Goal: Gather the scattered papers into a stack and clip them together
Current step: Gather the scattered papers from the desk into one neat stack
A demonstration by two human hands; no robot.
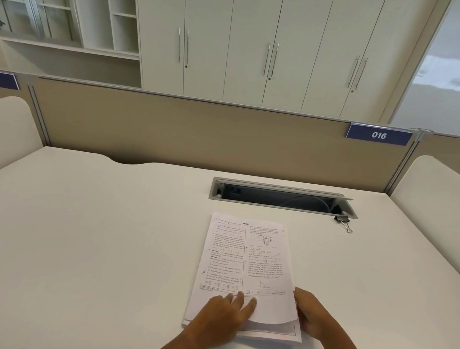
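A stack of printed papers (247, 263) lies in the middle of the white desk (84, 243), long side running away from me. My left hand (222, 318) rests flat on the stack's near left part, fingers spread on the top sheet. My right hand (311, 315) touches the stack's near right edge, fingers tucked under the lifted, curled corner of the top sheets. A black binder clip (343, 220) with silver handles lies on the desk far to the right, apart from both hands.
An open cable tray (281, 197) is set into the desk behind the papers, right next to the clip. A beige partition (199, 133) with the sign 016 closes the far edge. Cream side dividers stand left and right.
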